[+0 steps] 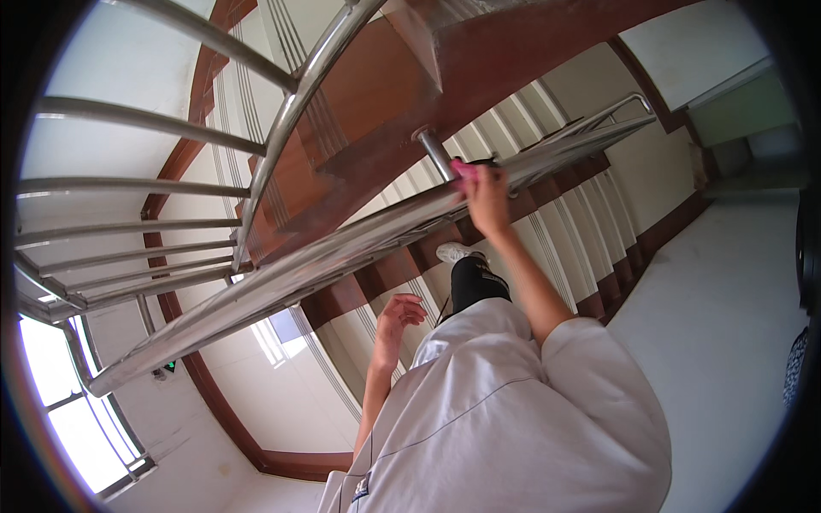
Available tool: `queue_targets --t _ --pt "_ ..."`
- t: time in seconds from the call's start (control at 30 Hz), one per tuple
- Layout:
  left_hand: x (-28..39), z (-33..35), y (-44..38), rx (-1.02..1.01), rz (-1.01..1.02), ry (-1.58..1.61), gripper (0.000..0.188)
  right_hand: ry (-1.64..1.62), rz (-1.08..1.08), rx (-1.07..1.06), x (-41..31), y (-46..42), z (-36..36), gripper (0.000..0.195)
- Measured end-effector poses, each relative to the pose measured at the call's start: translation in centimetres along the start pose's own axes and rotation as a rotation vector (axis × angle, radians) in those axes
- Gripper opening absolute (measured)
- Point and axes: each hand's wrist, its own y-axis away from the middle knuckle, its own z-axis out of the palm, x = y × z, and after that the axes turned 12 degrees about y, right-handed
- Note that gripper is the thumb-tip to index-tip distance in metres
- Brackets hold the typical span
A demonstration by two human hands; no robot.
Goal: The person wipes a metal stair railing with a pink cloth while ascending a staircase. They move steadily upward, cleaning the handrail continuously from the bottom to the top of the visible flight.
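My right hand [487, 202] is closed around a bright pink cloth-like item [464, 170] and presses it against a stainless steel stair handrail [359, 240]. Something dark shows beside the pink item; blur hides what it is. A short metal post [436, 154] stands just left of that hand. Lower and to the left, my left hand [399, 317] hangs in front of my light shirt with loosely curled fingers. It holds nothing and is apart from the rail.
Pale stair treads [564, 247] with brown borders run under and beside me. My white shoe [457, 251] is on the stairs. Curved metal railing bars [154, 128] fill the upper left. A bright window [83, 410] is at lower left, and a white wall [718, 308] rises at right.
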Motion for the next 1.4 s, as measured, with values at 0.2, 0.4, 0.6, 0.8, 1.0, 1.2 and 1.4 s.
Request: queue_targets --t 0.2,0.4,0.6,0.8,1.0,1.2,1.4 --pt "-2.6 -0.2 3.5 -0.028 -0.007 0.027 0.051 0.001 -0.408 0.094 -5.8 2.8 0.4 0.019" --pt "-4.1 1.0 1.9 -0.053 -0.226 -0.053 0.039 -0.027 -0.130 0.198 8.5 -1.2 -1.5 0.021" --pt "0.1 1.6 -3.4 -0.076 -0.234 -0.123 0.037 0.116 0.189 0.283 16.3 -4.9 -1.9 0.033" --pt "2.2 3.2 -7.1 0.018 -0.224 -0.120 0.039 0.050 -0.131 0.114 4.6 -0.3 -0.2 0.014" --pt "3.0 5.3 -8.8 -0.098 -0.272 -0.179 0.035 -0.006 -0.206 0.022 9.1 -1.6 -2.3 0.024" --pt "3.9 4.1 -8.3 -0.129 -0.308 -0.213 0.038 0.010 0.142 0.028 25.1 -7.8 -4.7 0.026" --pt "4.9 2.8 -8.2 -0.022 -0.207 -0.195 0.036 -0.091 -0.104 -0.157 6.6 -3.3 -3.1 0.016"
